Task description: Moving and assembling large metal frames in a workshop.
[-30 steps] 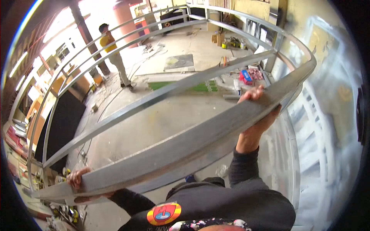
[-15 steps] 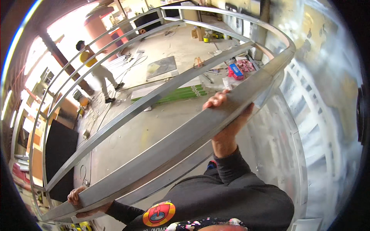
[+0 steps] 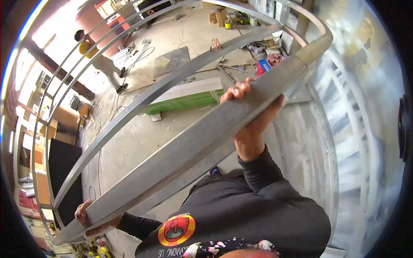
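Note:
A large frame of grey metal tubing (image 3: 167, 165) spans the view in front of me, its near rail running from lower left to upper right. My left hand (image 3: 83, 213) grips this rail close to its lower left end, fingers curled over the top edge. Further up, my right hand (image 3: 254, 128) is wrapped around the same rail, with fingertips over the far edge and the palm beneath. Part of that hand is hidden by the metal. Thinner rails (image 3: 129, 108) of the frame curve away beyond.
Long boxes with a green side (image 3: 185, 104) lie on the floor beyond the rail. At the far left stands a person in a yellow top (image 3: 91, 52). A paint-smeared wall (image 3: 361, 107) rises close on my right. Blue and red packaging (image 3: 264, 66) lies among clutter near the frame's far corner.
The view has shifted forward, so the green-sided boxes appear nearer. The frame has tilted a little with my hands, which keep their hold. The other person appears further up and left.

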`<state>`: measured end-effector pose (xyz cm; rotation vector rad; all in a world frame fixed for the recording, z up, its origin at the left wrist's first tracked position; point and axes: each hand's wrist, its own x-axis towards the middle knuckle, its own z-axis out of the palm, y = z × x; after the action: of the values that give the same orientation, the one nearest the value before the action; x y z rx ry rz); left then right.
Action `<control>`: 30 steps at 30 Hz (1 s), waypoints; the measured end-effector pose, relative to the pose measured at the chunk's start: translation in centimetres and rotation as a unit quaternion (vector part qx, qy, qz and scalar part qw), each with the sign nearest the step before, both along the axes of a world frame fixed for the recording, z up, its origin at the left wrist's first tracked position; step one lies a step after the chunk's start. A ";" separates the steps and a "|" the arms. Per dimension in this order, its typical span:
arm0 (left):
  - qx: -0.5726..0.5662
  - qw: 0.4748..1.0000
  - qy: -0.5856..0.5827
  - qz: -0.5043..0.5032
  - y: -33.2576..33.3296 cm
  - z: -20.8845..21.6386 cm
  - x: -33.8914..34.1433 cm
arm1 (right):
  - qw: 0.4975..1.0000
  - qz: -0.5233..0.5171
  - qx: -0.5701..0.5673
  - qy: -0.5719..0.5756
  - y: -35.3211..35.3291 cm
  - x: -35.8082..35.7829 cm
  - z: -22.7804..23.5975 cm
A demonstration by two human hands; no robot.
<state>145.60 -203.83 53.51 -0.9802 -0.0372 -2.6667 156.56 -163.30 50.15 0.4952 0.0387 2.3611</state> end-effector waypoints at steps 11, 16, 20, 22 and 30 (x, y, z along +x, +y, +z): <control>-0.135 0.919 -0.075 0.362 5.1 -3.2 -21.8 | 0.996 0.053 0.021 0.065 11.3 -20.0 0.7; 0.041 0.998 0.009 -0.041 16.7 -2.0 -27.3 | 0.997 0.059 0.033 0.036 18.9 -27.7 0.6; 0.096 0.994 0.032 -0.038 23.7 -1.5 -31.0 | 0.996 0.015 0.072 0.045 25.3 -31.8 1.1; 0.105 0.990 -0.018 -0.089 21.6 -3.4 -35.2 | 0.995 -0.002 0.081 0.052 27.4 -34.1 0.4; 0.099 0.991 -0.041 -0.075 37.8 -1.5 -41.8 | 0.996 0.008 0.076 0.037 39.4 -41.6 0.7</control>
<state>103.84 -166.01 52.04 -0.8412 0.2898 -2.7783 114.91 -123.91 50.86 0.6590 -0.1045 2.3714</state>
